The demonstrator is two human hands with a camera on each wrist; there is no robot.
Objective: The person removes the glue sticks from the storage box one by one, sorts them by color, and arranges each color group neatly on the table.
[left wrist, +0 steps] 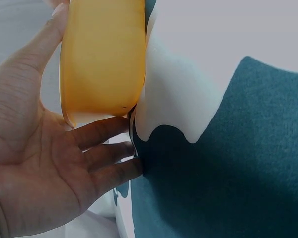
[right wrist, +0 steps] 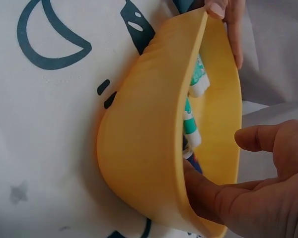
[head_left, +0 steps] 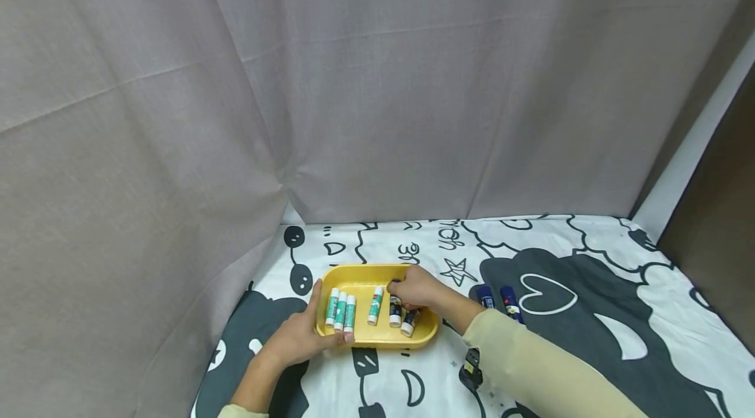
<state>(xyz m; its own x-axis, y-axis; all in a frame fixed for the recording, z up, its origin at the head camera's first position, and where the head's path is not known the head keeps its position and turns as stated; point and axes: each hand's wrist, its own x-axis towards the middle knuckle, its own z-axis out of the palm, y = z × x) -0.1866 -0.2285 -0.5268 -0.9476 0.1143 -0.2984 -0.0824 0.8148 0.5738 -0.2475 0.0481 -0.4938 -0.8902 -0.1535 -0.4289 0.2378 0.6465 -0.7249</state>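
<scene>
A yellow tray [head_left: 386, 342] sits on the patterned cloth. My left hand [head_left: 301, 336] holds its left end, thumb at the near rim and fingers along the outer wall. Inside, three green-and-white glue sticks [head_left: 341, 310] lie side by side at the left. Another green-and-white glue stick [head_left: 375, 305] lies in the middle. Toward the right are a dark blue glue stick [head_left: 395, 311] and a tilted dark one [head_left: 409, 323]. My right hand [head_left: 421, 288] reaches over these two; in the right wrist view its thumb stands apart and its fingertips are hidden behind the tray wall.
Two dark blue glue sticks, one nearer [head_left: 485, 296] and one further right [head_left: 511, 303], lie on the cloth beyond my right forearm. A grey curtain [head_left: 377, 110] hangs behind the cloth [head_left: 336, 379]. A brown panel [head_left: 719, 208] stands at the far right.
</scene>
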